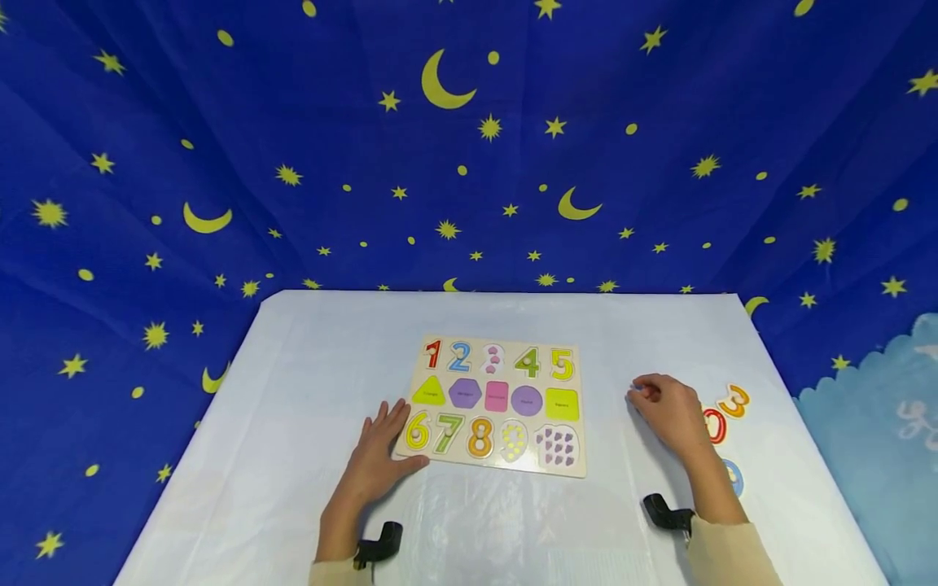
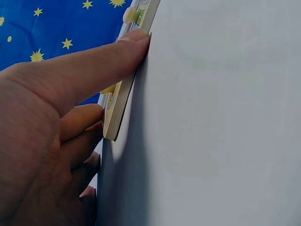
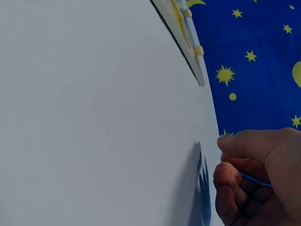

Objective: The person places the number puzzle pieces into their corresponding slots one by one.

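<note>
Left hand (image 1: 381, 456) lies flat, fingers straight, pressing the near-left corner of the wooden number-and-shape puzzle board (image 1: 497, 404) at mid-table. Right hand (image 1: 668, 411), right of the board, pinches a thin blue-edged piece (image 3: 256, 180) in curled fingers; orange 3 (image 1: 735, 400) and red 0 (image 1: 715, 426) lie just beyond it.

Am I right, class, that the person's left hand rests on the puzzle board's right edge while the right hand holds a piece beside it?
Not quite. The left hand rests on the puzzle board's left edge, as the head view shows. The right hand does hold a piece, right of the board.
</note>
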